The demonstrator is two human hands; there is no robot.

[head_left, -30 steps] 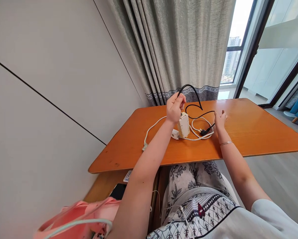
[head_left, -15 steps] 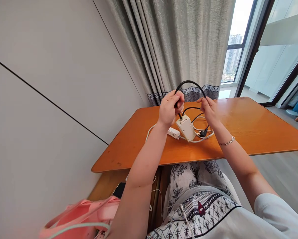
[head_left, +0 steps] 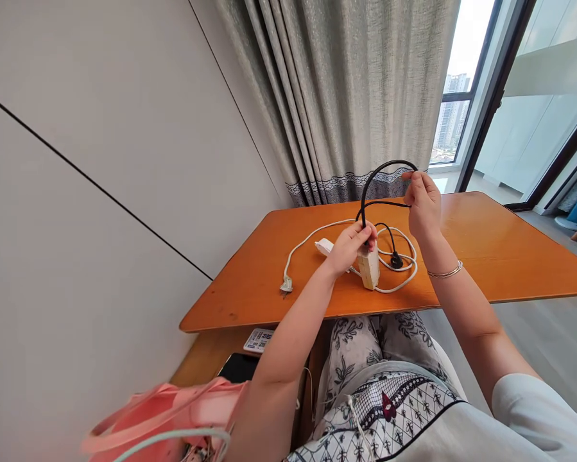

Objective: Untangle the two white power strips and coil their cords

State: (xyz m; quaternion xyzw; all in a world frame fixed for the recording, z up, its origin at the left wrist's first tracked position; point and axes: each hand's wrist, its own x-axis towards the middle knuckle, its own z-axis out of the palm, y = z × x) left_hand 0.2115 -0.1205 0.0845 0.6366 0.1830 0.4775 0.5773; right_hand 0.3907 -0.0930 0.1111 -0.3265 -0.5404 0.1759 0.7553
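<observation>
While the black cable (head_left: pixel 364 197) arches over the bench (head_left: pixel 249 276), left hand (head_left: pixel 350 246): fingers closed on it just above the off-white block (head_left: pixel 371 273), apparently for control; right hand (head_left: pixel 423 204): fingers pinching its other side, seemingly holding it up. Looped white cord (head_left: pixel 395 290), black plug (head_left: pixel 396 260): beside block, possible snags.

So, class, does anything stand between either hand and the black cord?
Nothing visible does: the left hand grips the black cord just above the off-white box, and the right hand holds its raised loop. The white cord lies lower, on the table.
</observation>
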